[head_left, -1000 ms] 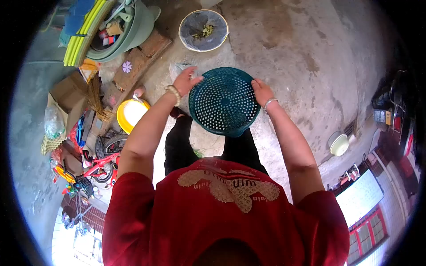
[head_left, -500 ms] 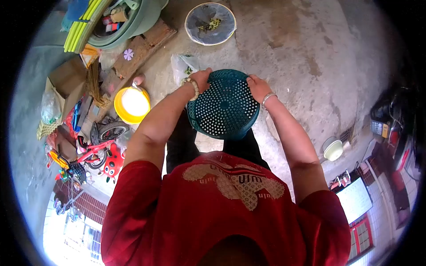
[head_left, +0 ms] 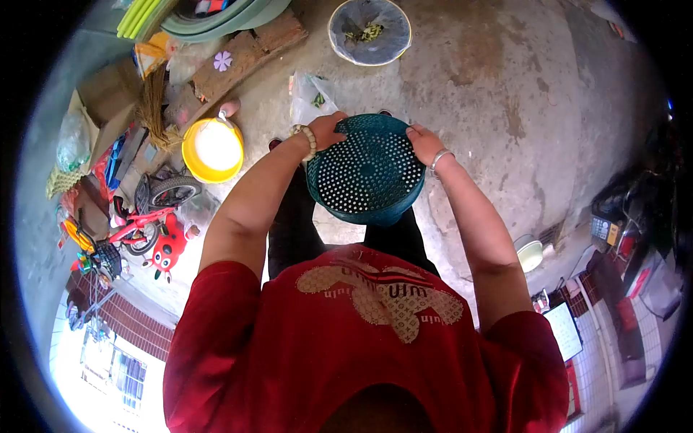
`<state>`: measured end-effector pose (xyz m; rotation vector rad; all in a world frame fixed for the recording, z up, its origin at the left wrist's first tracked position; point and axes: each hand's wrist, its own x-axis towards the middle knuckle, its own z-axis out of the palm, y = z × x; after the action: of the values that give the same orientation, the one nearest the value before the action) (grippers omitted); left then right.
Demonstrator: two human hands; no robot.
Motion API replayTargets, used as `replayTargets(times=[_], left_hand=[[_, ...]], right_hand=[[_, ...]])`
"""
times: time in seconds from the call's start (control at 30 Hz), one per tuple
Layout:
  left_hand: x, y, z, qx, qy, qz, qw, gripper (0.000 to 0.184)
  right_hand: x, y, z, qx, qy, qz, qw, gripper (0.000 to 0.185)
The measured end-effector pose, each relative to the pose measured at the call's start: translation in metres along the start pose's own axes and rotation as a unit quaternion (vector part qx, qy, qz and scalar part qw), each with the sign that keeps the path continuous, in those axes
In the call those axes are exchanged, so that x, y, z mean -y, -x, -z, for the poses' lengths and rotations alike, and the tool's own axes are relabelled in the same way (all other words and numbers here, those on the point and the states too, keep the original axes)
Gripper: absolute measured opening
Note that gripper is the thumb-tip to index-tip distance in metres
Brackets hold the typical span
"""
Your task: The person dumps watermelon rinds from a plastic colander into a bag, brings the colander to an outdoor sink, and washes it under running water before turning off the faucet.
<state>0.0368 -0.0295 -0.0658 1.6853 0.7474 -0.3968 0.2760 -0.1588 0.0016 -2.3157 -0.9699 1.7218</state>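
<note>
Biggest thing first: the concrete floor [head_left: 476,101] takes up most of the view, with the person standing on it in a red shirt [head_left: 361,353]. Along the floor's left edge there's a pile of clutter, including a small red bike [head_left: 141,222] lying among other odds and ends.

Next down is the teal basket [head_left: 367,167], the one full of holes. It's up in front of the person's legs, off the floor, and looks a bit tilted, though honestly I can't tell how much. Toward the floor's far edge sits a round bin with a grey liner [head_left: 395,35], with some yellow-green scraps in it. A yellow bucket [head_left: 190,160] stands near the left edge, with something white showing inside.

Smaller again: a clear plastic bag [head_left: 304,101] on the floor, just past the basket's far left side, with a bit of green in it.

Now the hands, where the change is. A second ago the left hand [head_left: 328,132] was off the basket with its fingers spread; now it's clamped on the far left of the rim. The right hand [head_left: 426,144] grips the far right, same as before. So I'd say the basket is held more evenly now, from two sides instead of one.

Smallest: the beaded bracelet [head_left: 311,142] and silver bangle [head_left: 439,159].
</note>
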Motion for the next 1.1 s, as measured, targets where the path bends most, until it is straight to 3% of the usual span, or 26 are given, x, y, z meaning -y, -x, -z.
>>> replayTargets(times=[0.17, 0.33, 0.43, 0.57, 0.77, 0.83, 0.9, 0.97, 1.07, 1.1], left_hand=[[0.016, 0.004, -0.007, 0.040, -0.028, 0.015, 0.999, 0.057], [0.046, -0.001, -0.022, 0.027, -0.057, -0.088, 0.994, 0.050], [0.031, 0.005, -0.018, 0.008, -0.090, -0.018, 0.996, 0.045], [0.023, 0.012, -0.011, -0.026, -0.119, -0.008, 0.992, 0.039], [0.026, 0.013, 0.007, -0.102, -0.038, -0.026, 0.994, 0.025], [0.010, 0.016, 0.009, -0.104, -0.067, -0.009, 0.992, 0.020], [0.010, 0.010, 0.004, -0.052, -0.210, 0.051, 0.975, 0.018], [0.014, 0.011, 0.002, -0.040, -0.196, 0.027, 0.980, 0.018], [0.047, 0.001, -0.017, -0.254, -0.110, 0.089, 0.957, 0.020], [0.056, -0.002, -0.016, -0.254, -0.110, 0.091, 0.957, 0.020]], right_hand=[[0.012, -0.004, -0.001, 0.023, 0.028, 0.026, 0.999, 0.040], [0.024, -0.003, -0.010, 0.019, 0.073, 0.037, 0.996, 0.040], [0.022, -0.010, -0.015, 0.045, 0.104, 0.039, 0.993, 0.041], [0.023, -0.014, -0.020, 0.019, 0.094, 0.039, 0.995, 0.041], [0.017, -0.019, -0.008, 0.021, 0.061, 0.013, 0.998, 0.041], [0.016, -0.020, -0.008, 0.020, 0.053, 0.028, 0.998, 0.041], [0.016, -0.022, -0.012, 0.029, 0.059, 0.007, 0.998, 0.042], [0.010, -0.023, -0.019, 0.040, 0.067, -0.018, 0.997, 0.042], [-0.005, -0.024, -0.025, 0.045, 0.045, -0.044, 0.997, 0.043], [-0.010, -0.024, -0.026, 0.046, 0.046, -0.044, 0.997, 0.043]])
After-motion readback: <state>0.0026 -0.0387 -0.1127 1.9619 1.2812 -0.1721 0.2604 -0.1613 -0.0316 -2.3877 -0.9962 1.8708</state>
